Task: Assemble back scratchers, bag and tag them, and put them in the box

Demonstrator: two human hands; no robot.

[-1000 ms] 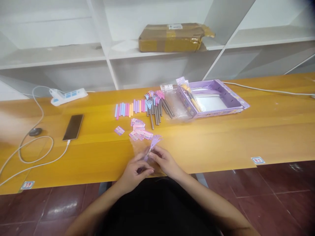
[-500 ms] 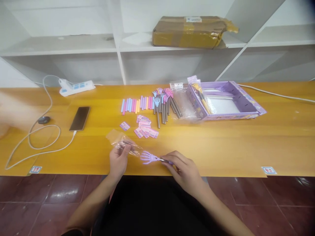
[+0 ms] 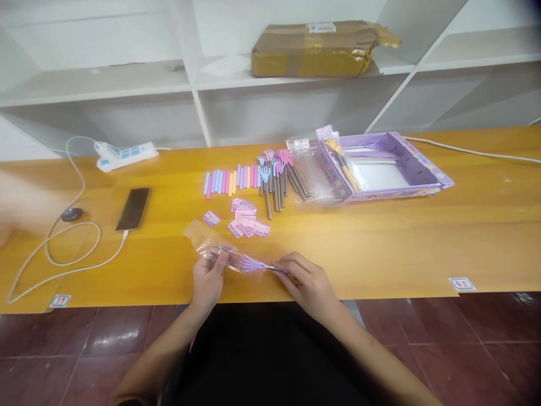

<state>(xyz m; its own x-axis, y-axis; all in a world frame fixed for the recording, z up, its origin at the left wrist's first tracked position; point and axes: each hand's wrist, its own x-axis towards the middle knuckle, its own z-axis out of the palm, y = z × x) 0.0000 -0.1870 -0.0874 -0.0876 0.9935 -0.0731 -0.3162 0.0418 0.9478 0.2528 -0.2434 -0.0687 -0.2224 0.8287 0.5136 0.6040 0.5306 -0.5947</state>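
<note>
My left hand (image 3: pixel 209 280) is closed on a clear plastic bag (image 3: pixel 197 234), thumb on top. Between finger and thumb of my right hand (image 3: pixel 307 282) is the handle of a back scratcher (image 3: pixel 252 264) with a purple hand-shaped head. That head points left and overlaps the bag's open end; it looks partly inside. Beyond my hands lie small printed cards (image 3: pixel 249 225) in a loose pile, with a single card (image 3: pixel 211 218) to their left. Further back is a row of coloured tubes (image 3: pixel 228 181) beside several back scratchers (image 3: pixel 276 183) with metal rods.
At the back right stands a purple display box (image 3: pixel 406 194), with a bagged yellow back scratcher (image 3: pixel 344 163) on its left edge and clear bags (image 3: pixel 306 169) alongside. A phone (image 3: pixel 133 208) on a cable and a power strip (image 3: pixel 127 156) are left. A taped carton (image 3: pixel 313 53) rests on the shelf.
My right hand has moved left with the back scratcher, bringing its purple head from beside the bag to its open end. The whole view has shifted slightly.
</note>
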